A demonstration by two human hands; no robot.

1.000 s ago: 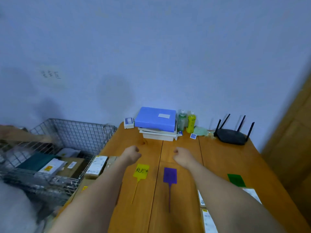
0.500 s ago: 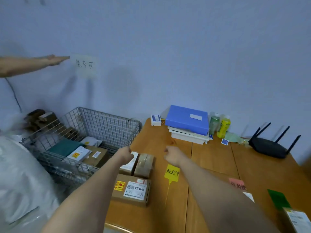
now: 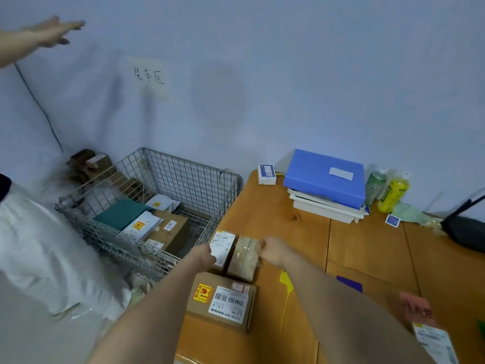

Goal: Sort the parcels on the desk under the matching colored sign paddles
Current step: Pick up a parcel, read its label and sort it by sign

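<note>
Two small parcels stand side by side near the desk's left edge: a white-labelled parcel and a taped brown parcel. My left hand is a closed fist against the white-labelled parcel's left side. My right hand is a closed fist touching the brown parcel's right side. No finger visibly wraps either one. In front of them lies a larger cardboard parcel with a barcode label. A yellow paddle, a purple paddle and a pink paddle lie flat, partly hidden by my right arm.
A wire basket holding several parcels stands left of the desk. Another person's arm reaches across the wall at top left. At the desk's back are a blue box stack, bottles and a black router. Another labelled parcel lies at bottom right.
The view has swung left and down towards the basket. Both my fists moved forward and now rest against the two small parcels. The other person's arm rose higher.
</note>
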